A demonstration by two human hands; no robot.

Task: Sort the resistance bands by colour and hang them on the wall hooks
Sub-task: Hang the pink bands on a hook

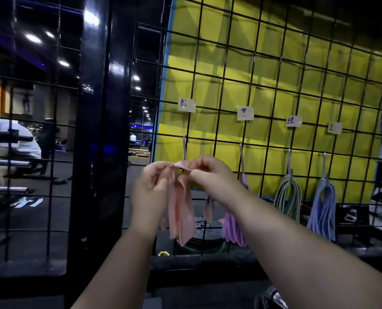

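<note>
two bare forearms come up from the bottom of the view and meet in the middle. the left hand (154,181) and the right hand (208,172) both have the top fold of a bunch of flat pink rubber resistance bands (181,210) pinched between thumb and curled fingers. so each grip is closed tight on the pink stuff, one at each end of the fold, and the loops dangle straight down between the wrists. the fold sits right at the bottom of the leftmost pale metal wall hook (184,148). can't tell if it's actually over the hook or just in front of it. behind that is the black wire grid panel (263,85) with three more hooks off to the right. the second carries a bunch of purple flat bands (232,228), partly hidden by the right forearm. the third has looped olive green bands (288,197) and the fourth has looped pale blue bands (322,206). above each hook there's a small white paper label (186,105) with handwriting, too blurry to read. low down behind the pink loops sits a round black weight plate (208,239). the grid is backed by a yellow padded wall (319,70), and off to the left is a glossy black pillar (96,108) with a dim gym floor past it.
</note>
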